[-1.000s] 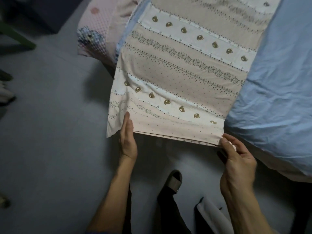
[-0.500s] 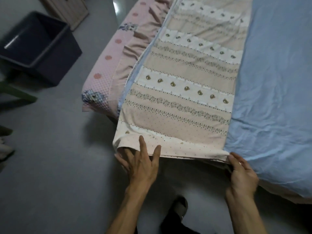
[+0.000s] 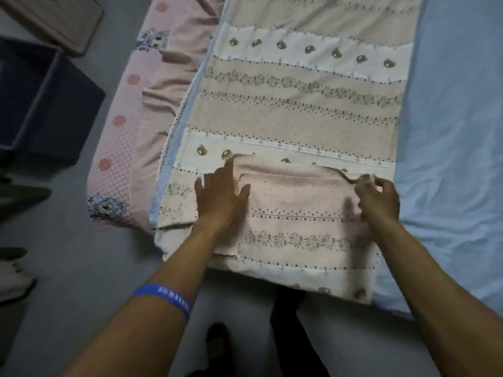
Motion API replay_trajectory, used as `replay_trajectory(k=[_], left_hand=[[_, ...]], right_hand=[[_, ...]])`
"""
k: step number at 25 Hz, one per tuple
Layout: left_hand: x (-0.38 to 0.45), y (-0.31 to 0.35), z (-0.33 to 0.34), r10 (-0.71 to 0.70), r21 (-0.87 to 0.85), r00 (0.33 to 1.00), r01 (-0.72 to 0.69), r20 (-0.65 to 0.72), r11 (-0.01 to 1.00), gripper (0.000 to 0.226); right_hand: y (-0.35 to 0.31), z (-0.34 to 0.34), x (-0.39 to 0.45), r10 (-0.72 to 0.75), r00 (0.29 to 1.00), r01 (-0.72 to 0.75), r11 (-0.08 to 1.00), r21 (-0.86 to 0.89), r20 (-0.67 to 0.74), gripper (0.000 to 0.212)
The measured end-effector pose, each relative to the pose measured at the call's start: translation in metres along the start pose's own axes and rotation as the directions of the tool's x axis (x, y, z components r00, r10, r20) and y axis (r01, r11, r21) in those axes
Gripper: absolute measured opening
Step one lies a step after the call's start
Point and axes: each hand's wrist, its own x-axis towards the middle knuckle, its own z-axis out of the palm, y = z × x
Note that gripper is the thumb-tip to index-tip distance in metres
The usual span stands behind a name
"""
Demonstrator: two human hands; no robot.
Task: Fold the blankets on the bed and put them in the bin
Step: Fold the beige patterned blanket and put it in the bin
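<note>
Blanket (image 3: 299, 104) is lying lengthwise along the bed, running from 12 o'clock down to 6 o'clock of the view. Thin woven cotton look, matte, beige and cream bands across it: dotted lines, leafy vine rows, a cream band with small brown bear-like motifs. Near end is sitting doubled back onto itself as a flat rectangular flap (image 3: 299, 213), pale pink-beige, with its loose edge wavy and slightly lifted at the far side. Fold line is sitting at the bed's near edge, overhanging a little toward 6 o'clock.

Left hand (image 3: 220, 197) is resting palm-down on the flap's left part, fingers straight and spread, pressing the cloth flat. Blue wristband (image 3: 163, 297) is sitting on that forearm. Right hand (image 3: 377, 197) is at the flap's far right corner, around 3 o'clock of the flap, fingers curled, thumb and fingertips pinching the cloth edge; some motion blur there.

Blue sheet (image 3: 449, 159) is covering the bed at 3 o'clock, soft, finely creased, touching the blanket's right edge. Pink bedding (image 3: 130, 126) with a dot print and floral patches is draping off the bed at 9 to 10 o'clock, gathered into folds.

Bin (image 3: 40, 104) is standing on the grey floor (image 3: 68, 268) at 9 o'clock, dark, boxy, straight-walled, well apart from the blanket.
</note>
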Motion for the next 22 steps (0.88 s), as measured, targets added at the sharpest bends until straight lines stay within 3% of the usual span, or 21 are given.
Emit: replay_trajectory(k=[3, 6, 11, 15, 17, 21, 22], left_hand=[[-0.039, -0.055, 0.030, -0.103, 0.093, 0.983, 0.089, 0.152, 0.992, 0.099], [-0.071, -0.094, 0.060, 0.006, 0.221, 0.957, -0.074, 0.291, 0.972, 0.128], [-0.052, -0.122, 0.075, 0.195, 0.268, 0.971, -0.227, 0.141, 0.936, 0.121], [-0.052, -0.121, 0.071, 0.228, 0.272, 0.952, -0.279, 0.204, 0.921, 0.128], [-0.055, -0.119, 0.070, 0.209, 0.241, 0.960, -0.251, 0.189, 0.937, 0.120], [-0.038, -0.132, 0.075, 0.337, 0.149, 0.942, -0.332, -0.009, 0.931, 0.057], [-0.036, -0.138, 0.071, 0.327, 0.008, 0.943, -0.327, -0.065, 0.945, 0.046]], right_hand=[[0.016, 0.013, 0.001, -0.218, 0.968, 0.243, 0.936, -0.255, 0.120, 0.061], [0.027, 0.028, 0.000, -0.283, 0.946, 0.325, 0.845, -0.426, 0.159, 0.064], [0.019, 0.038, 0.008, -0.331, 0.918, 0.389, 0.654, -0.648, 0.217, 0.032], [0.007, 0.050, 0.001, -0.334, 0.922, 0.363, 0.577, -0.732, 0.194, 0.029], [0.006, 0.054, -0.004, -0.322, 0.910, 0.401, 0.526, -0.750, 0.260, 0.040], [-0.005, 0.061, 0.003, -0.352, 0.891, 0.430, 0.458, -0.778, 0.286, 0.041], [-0.007, 0.064, 0.004, -0.369, 0.887, 0.433, 0.452, -0.780, 0.278, 0.040]])
